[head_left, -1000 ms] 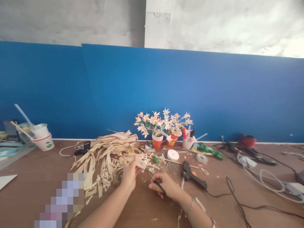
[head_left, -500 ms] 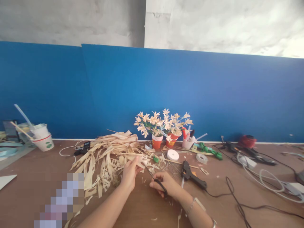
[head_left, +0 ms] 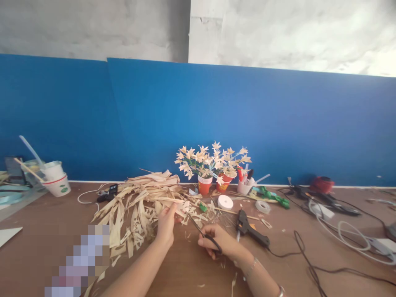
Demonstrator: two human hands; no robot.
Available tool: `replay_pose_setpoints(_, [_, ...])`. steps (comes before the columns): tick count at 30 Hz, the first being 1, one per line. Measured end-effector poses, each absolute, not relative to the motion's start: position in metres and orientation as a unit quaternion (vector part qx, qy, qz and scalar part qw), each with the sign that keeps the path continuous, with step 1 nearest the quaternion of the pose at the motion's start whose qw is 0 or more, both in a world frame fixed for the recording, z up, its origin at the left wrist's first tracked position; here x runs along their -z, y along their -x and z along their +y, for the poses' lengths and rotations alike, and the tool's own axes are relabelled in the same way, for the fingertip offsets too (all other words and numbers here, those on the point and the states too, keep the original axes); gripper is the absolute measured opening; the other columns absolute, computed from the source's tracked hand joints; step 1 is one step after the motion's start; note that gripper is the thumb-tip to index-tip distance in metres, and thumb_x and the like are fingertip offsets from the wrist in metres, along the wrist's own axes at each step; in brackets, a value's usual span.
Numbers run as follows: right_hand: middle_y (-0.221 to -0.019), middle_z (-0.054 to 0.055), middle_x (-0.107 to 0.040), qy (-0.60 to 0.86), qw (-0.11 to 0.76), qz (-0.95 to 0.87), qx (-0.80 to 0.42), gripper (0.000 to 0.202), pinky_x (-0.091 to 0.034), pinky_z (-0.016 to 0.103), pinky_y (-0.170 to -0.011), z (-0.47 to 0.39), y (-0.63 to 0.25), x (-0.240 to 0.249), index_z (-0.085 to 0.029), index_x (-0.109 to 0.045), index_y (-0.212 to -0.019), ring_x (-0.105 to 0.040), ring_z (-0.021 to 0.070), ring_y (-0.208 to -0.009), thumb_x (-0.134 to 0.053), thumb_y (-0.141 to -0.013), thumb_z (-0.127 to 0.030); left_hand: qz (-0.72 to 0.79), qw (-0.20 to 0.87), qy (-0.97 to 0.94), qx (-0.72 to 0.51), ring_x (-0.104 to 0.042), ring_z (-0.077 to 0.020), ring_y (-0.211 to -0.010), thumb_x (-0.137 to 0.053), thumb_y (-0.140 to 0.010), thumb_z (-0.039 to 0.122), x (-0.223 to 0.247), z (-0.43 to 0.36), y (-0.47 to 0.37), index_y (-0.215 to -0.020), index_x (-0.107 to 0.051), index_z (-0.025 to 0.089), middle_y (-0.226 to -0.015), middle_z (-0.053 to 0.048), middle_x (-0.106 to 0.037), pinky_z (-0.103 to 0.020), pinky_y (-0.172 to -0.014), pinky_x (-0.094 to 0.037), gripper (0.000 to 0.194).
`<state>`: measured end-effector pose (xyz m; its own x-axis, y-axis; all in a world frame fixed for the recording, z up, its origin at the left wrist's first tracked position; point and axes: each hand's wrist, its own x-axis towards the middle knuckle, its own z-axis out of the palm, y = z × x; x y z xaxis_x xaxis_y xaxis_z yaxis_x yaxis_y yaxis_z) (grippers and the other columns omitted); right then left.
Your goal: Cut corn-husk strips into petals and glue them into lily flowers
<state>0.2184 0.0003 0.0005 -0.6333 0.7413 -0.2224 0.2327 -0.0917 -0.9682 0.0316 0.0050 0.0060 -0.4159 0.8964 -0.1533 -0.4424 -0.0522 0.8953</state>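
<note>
My left hand (head_left: pixel 166 225) is closed in a pinch on a pale piece of dried husk (head_left: pixel 178 209), partly hidden by the fingers. Beside it on the right, my right hand (head_left: pixel 216 239) is wrapped round the handles of dark scissors (head_left: pixel 195 225), whose blades point up and left towards the left hand. A large heap of dried husks (head_left: pixel 136 206) lies left of and behind my left hand. Small scraps (head_left: pixel 187 236) are scattered between and beyond the hands.
Red cups (head_left: pixel 204 185) with pale flowers (head_left: pixel 201 156) stand at the back. A black glue gun (head_left: pixel 252 231), a white ribbon roll (head_left: pixel 225 202) and clear tape (head_left: pixel 262 206) lie to the right. Cables (head_left: pixel 312 260) run across the right side. Cups (head_left: pixel 58 184) stand far left.
My left hand has turned slightly and shifted a little left. My right hand and the scissors have moved slightly right, away from it.
</note>
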Motion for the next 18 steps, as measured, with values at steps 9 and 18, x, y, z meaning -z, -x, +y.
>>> replay_pose_setpoints(9, [-0.043,-0.006,-0.053,0.36,0.207,-0.631,-0.655,0.035,-0.023,0.015,-0.035,-0.001,-0.222,0.001,-0.015,-0.057,-0.073,-0.043,0.005,-0.034,-0.068,-0.069,-0.047,0.495,0.471,-0.294,-0.668,-0.041,-0.007,-0.042,-0.07,-0.064,0.039,-0.009,0.002,-0.034,-0.063,-0.055,0.017,-0.051,0.005,-0.05,-0.018,-0.04,-0.029,0.026])
replay_pose_setpoints(18, [-0.042,-0.007,-0.052,0.363,0.249,-0.616,-0.653,0.035,-0.017,0.015,-0.031,0.0,-0.217,0.0,-0.016,-0.053,-0.076,-0.04,0.0046,-0.032,-0.067,-0.07,-0.048,0.495,0.506,-0.29,-0.644,-0.038,-0.0043,-0.039,-0.073,-0.06,0.042,-0.017,-0.001,-0.036,-0.076,-0.059,0.016,-0.051,0.007,-0.05,-0.016,-0.037,-0.021,0.033])
